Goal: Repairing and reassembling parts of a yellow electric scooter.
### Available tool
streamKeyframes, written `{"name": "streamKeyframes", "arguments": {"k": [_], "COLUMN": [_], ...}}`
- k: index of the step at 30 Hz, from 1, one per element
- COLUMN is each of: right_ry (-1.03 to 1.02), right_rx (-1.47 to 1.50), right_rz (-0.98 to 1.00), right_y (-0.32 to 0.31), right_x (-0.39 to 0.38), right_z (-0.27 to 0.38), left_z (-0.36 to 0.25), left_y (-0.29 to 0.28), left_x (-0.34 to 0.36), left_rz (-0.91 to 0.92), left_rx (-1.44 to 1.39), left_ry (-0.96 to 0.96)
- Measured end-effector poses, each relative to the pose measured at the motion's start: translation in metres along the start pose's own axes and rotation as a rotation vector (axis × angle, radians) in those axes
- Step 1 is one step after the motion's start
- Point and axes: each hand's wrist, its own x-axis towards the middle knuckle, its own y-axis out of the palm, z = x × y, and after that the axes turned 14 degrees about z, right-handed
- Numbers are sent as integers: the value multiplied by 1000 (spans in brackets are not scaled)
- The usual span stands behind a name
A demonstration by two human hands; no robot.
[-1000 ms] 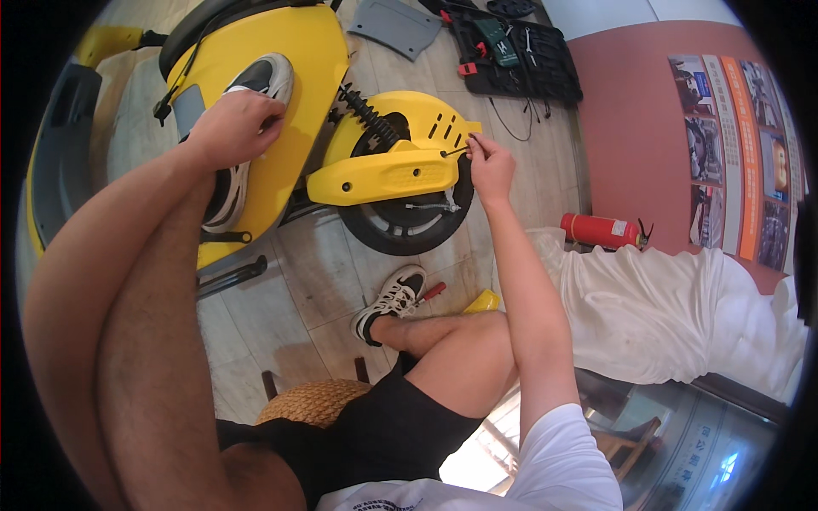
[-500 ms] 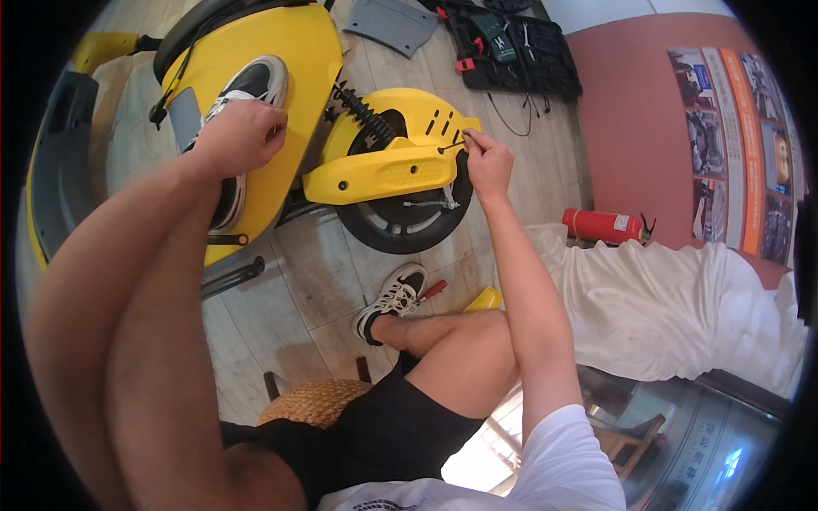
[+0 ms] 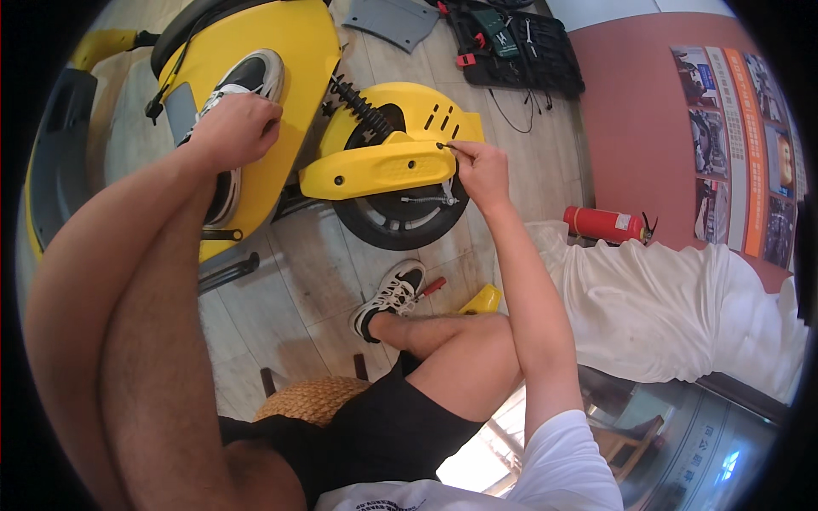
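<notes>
My right hand [image 3: 484, 175] pinches a thin dark rod-like tool [image 3: 451, 147] whose kind is too small to tell. Its tip meets a dark spot near the right end of the yellow cover [image 3: 375, 173] beside the scooter's wheel. Two dark bolts sit further left along that cover. Curled into a fist, my left hand [image 3: 235, 129] rests by my shoe [image 3: 252, 75], which stands on the yellow scooter body [image 3: 300, 60]. Whatever the left fingers may hold is hidden. A black coil spring [image 3: 362, 104] runs between the body and the yellow rear fender [image 3: 417, 111].
A black tool case [image 3: 545, 60] lies open at the far right, near a grey panel [image 3: 392, 24]. A red fire extinguisher [image 3: 603, 223] lies beside white cloth [image 3: 639, 307]. By my other shoe [image 3: 396, 294] are a red-handled tool [image 3: 433, 287] and a yellow piece [image 3: 483, 300].
My right hand has moved slightly left and down, its fingers now closer to the cover's right end. The left hand stays almost in place.
</notes>
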Motion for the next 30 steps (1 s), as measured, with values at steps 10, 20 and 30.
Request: {"name": "streamKeyframes", "arguments": {"k": [10,20,30], "right_ry": [-63,-69,175], "right_rx": [-51,-90,131], "right_rz": [66,31,-154], "right_y": [5,11,19], "right_x": [-9,-10,-10], "right_z": [2,5,-4], "left_z": [1,5,6], "left_y": [1,5,5], "left_x": [1,1,2], "left_rz": [-1,-2,-13], "left_rx": [-7,8,18], "left_ry": [8,8,16]}}
